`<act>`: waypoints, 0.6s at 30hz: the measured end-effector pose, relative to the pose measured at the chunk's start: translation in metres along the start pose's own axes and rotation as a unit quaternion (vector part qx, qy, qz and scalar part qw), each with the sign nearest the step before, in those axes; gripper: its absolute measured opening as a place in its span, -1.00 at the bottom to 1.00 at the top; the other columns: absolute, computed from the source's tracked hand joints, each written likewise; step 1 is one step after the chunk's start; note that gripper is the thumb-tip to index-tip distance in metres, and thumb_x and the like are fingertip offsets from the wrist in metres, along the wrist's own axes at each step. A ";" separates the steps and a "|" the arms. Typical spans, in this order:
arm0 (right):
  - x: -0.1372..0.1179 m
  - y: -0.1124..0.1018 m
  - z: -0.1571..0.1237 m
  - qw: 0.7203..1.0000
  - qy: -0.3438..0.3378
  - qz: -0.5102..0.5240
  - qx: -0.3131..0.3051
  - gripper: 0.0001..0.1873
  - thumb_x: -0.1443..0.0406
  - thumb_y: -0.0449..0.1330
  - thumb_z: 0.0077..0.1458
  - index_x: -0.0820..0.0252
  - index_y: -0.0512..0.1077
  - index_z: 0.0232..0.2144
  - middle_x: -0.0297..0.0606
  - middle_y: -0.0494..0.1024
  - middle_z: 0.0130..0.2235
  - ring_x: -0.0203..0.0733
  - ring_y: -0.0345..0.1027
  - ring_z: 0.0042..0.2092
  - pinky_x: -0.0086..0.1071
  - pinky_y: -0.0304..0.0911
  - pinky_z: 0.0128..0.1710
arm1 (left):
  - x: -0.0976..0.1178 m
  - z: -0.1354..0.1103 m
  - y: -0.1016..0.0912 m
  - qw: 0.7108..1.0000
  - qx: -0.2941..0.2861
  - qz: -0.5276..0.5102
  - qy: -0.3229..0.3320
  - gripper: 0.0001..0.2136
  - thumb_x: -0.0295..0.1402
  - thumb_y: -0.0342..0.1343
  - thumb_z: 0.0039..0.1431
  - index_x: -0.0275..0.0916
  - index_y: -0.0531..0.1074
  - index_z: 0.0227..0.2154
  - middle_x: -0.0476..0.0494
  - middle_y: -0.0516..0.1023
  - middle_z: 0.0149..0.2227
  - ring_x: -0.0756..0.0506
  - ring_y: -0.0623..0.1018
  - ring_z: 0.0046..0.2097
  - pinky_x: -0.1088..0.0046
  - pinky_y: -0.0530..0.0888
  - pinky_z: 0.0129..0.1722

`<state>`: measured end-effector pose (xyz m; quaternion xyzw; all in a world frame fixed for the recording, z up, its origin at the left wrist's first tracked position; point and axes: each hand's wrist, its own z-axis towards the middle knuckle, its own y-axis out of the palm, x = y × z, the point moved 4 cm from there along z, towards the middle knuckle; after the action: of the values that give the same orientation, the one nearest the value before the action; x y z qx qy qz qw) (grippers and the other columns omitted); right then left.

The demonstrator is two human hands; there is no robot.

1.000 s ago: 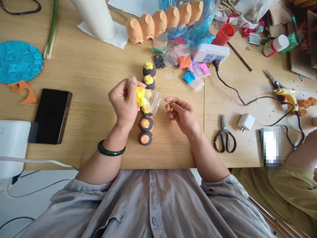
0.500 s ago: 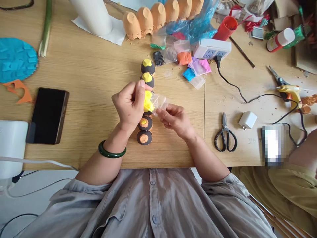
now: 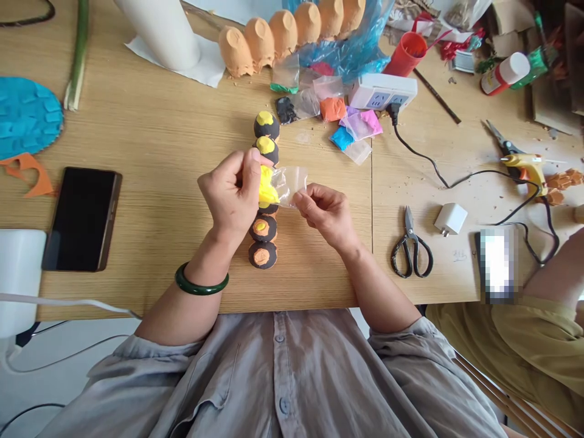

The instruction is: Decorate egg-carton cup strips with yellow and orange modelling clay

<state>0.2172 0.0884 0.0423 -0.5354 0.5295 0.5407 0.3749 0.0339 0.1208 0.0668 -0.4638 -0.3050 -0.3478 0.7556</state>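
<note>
My left hand (image 3: 228, 194) is closed round a small clear plastic bag (image 3: 292, 182) that holds a lump of yellow clay (image 3: 267, 185). My right hand (image 3: 326, 213) pinches the bag's open end from the right. Both hands hover just above a row of black-painted egg-carton cups (image 3: 263, 230) with orange and yellow clay dots on top, lying on the wooden table (image 3: 159, 152). Two cups (image 3: 266, 135) of the row show beyond my hands, two nearer me; the middle is hidden.
Small bags of coloured clay (image 3: 340, 115) lie by a white power strip (image 3: 382, 91). An orange egg-carton strip (image 3: 283, 33), black scissors (image 3: 410, 246), a white charger (image 3: 449, 218), a glue gun (image 3: 524, 165) and a phone (image 3: 79, 218) are around. Another person's arm (image 3: 554, 274) rests at right.
My right hand, which held a tiny yellow bit apart from the bag, has come left and pinched the bag's open end. My left hand has kept its grip on the bag.
</note>
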 end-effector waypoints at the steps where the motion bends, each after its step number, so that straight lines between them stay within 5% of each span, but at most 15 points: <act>1: 0.001 0.000 0.000 1.000 0.004 0.002 -0.001 -0.23 -0.40 0.49 0.09 0.12 0.43 -0.46 -0.49 0.24 -0.52 -0.38 -0.02 -0.45 -0.38 -0.14 -0.48 | 0.002 0.000 0.000 1.000 0.000 0.003 0.007 -0.47 0.05 0.00 0.60 -0.15 0.73 -0.30 0.11 0.65 -0.48 0.10 0.47 -0.48 0.36 0.34 -0.38; 9: 0.001 -0.004 0.000 0.998 -0.038 -0.059 0.003 -0.24 -0.39 0.39 0.23 0.14 0.46 -0.48 -0.45 0.26 -0.50 -0.36 0.00 -0.44 -0.33 -0.08 -0.41 | 0.002 -0.005 0.005 0.999 -0.011 -0.009 0.044 -0.52 0.01 0.06 0.65 -0.15 0.74 -0.27 -0.06 0.74 -0.38 -0.04 0.62 -0.41 0.34 0.47 -0.35; 15: -0.007 -0.008 -0.002 0.989 -0.085 -0.116 -0.032 -0.29 -0.33 0.33 0.33 0.17 0.49 -0.43 -0.44 0.28 -0.47 -0.34 0.05 -0.41 -0.32 -0.01 -0.36 | 0.027 0.002 -0.008 0.972 -0.091 0.022 0.214 -0.65 -0.07 0.12 0.63 -0.15 0.74 0.03 -0.25 0.82 0.06 -0.29 0.75 0.12 0.17 0.60 0.20; 18: -0.010 -0.007 -0.003 0.987 -0.095 -0.117 -0.058 -0.32 -0.27 0.38 0.33 0.17 0.46 -0.44 -0.41 0.32 -0.44 -0.34 0.10 -0.38 -0.33 0.03 -0.34 | 0.034 0.003 -0.010 0.963 -0.185 0.005 0.196 -0.74 -0.08 0.24 0.53 -0.10 0.74 -0.14 -0.11 0.82 -0.14 -0.20 0.76 -0.10 0.29 0.65 0.00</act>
<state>0.2255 0.0882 0.0509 -0.5606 0.3929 0.5716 0.4524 0.0447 0.1115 0.0994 -0.5199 -0.0786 -0.4783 0.7034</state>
